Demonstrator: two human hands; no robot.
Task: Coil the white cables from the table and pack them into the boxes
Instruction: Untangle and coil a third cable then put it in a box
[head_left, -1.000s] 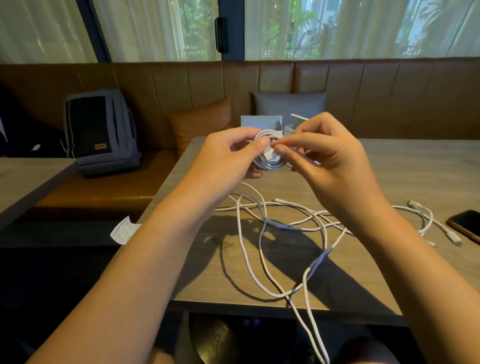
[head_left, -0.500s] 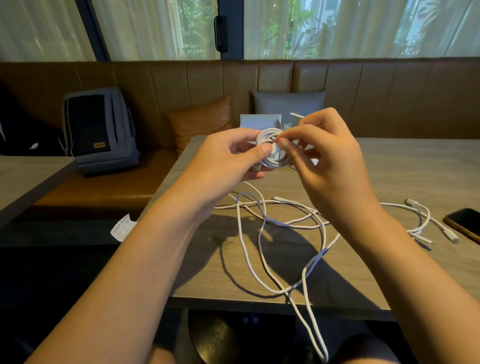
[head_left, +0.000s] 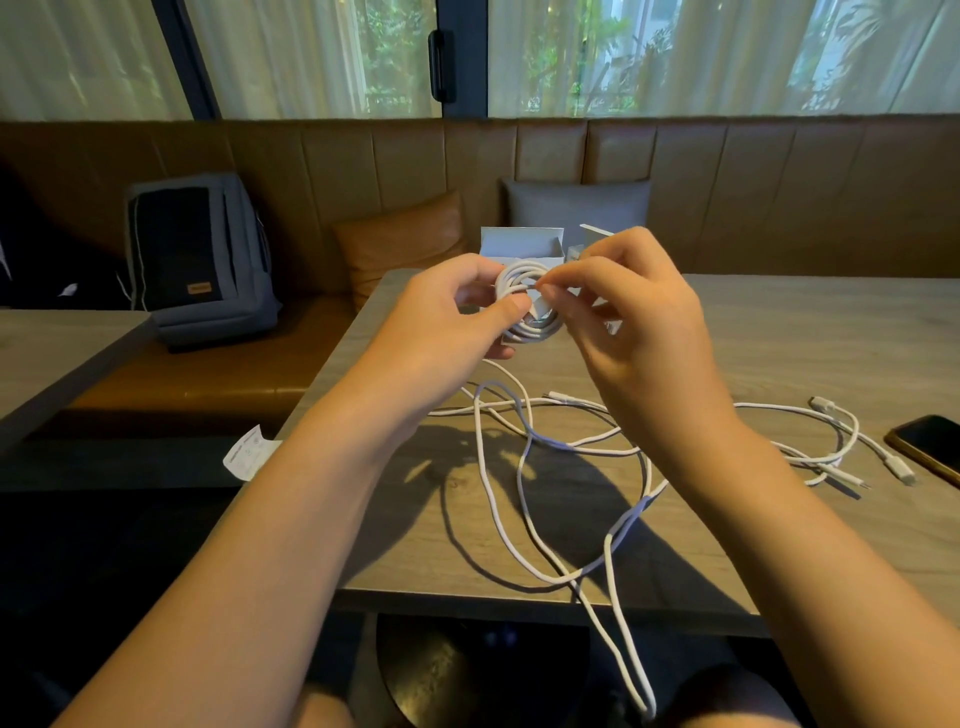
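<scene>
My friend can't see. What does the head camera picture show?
Two hands hold a coiled white cable above a wooden table: the left hand grips it, the right hand pinches its end. Loose white cables sprawl below, open boxes stand behind, and a phone lies right.

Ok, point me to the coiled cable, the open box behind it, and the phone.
coiled cable (head_left: 524, 275): head view, top arc of the white coil held between both hands.
open box (head_left: 521, 241): head view, its raised pale lid flap.
phone (head_left: 930, 444): head view, dark screen at the table's right edge.

Boxes (head_left: 522, 243) (hidden behind hands (head_left: 636, 312)).
</scene>
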